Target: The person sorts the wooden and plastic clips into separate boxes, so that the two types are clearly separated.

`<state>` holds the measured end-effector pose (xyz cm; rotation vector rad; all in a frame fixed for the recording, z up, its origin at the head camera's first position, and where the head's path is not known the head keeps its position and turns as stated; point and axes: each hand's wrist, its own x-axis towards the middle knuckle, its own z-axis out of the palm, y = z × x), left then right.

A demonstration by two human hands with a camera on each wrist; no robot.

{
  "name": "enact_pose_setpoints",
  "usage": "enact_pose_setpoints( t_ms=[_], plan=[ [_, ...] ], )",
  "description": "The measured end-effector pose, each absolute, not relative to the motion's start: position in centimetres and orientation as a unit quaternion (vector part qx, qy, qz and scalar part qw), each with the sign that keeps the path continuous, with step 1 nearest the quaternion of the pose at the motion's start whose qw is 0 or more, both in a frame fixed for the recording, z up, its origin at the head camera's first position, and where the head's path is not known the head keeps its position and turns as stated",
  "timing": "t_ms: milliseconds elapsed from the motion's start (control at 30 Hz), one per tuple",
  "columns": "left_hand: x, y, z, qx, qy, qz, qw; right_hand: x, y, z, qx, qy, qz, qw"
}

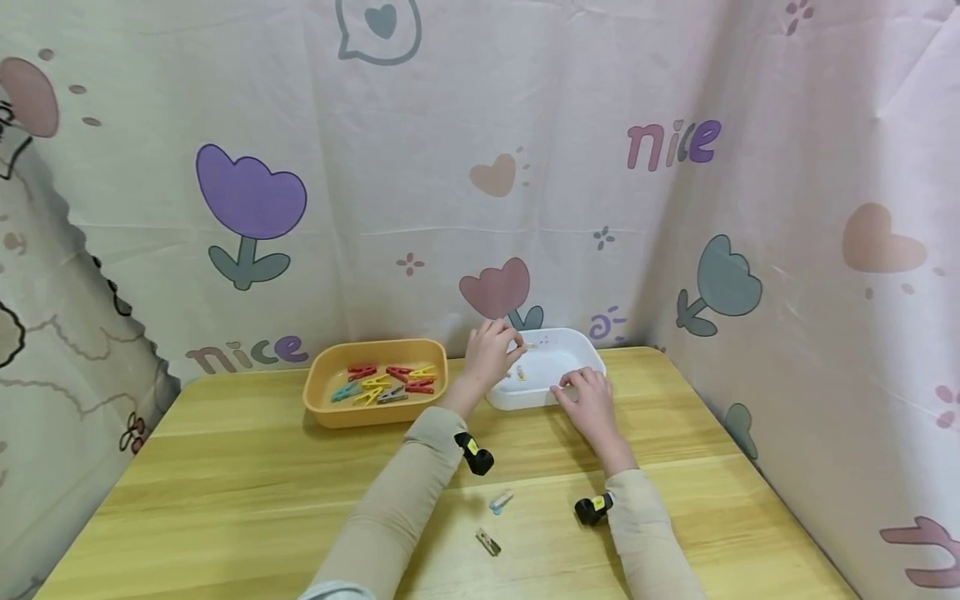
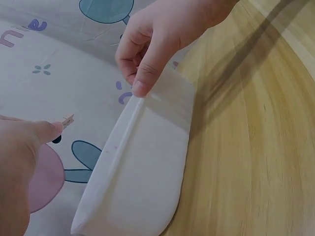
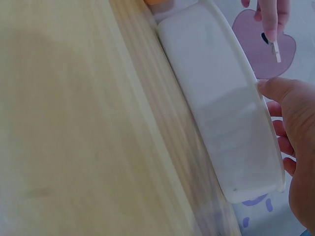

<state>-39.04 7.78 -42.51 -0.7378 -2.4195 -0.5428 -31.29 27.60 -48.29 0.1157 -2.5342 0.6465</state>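
My left hand (image 1: 489,357) pinches a small wooden clothespin (image 2: 68,120) over the white basin (image 1: 558,354), at its far left part. The clothespin's pale tip sticks out past the fingertips, seen also in the right wrist view. My right hand (image 1: 590,402) holds the basin's near rim, its thumb (image 2: 141,87) outside and its fingers curled over the inner side. Inside the basin lies a small yellowish clothespin (image 1: 521,374). On the table between my forearms lie a clothespin with a light blue part (image 1: 501,501) and a wooden one (image 1: 488,542).
To the left of the white basin stands a yellow basin (image 1: 318,400) with several red, yellow, blue and grey clothespins in it. A printed curtain (image 1: 420,200) hangs behind the wooden table (image 1: 247,492) and along its sides. Each wrist wears a small black camera (image 1: 480,458).
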Motion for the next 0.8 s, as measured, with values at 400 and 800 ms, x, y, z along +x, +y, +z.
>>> enact_pose_setpoints(
  t_ms=[400,800],
  plan=[
    [-39.9,9.3,-43.1,-0.251,-0.909,-0.215,0.254,-31.4,27.5,-48.4,0.046,-0.932,0.233,0.273],
    [-40.2,10.0,-43.6,-0.239,-0.914,-0.229,0.235,-31.4,27.6,-48.3,0.036,-0.937,0.235,0.257]
  ],
)
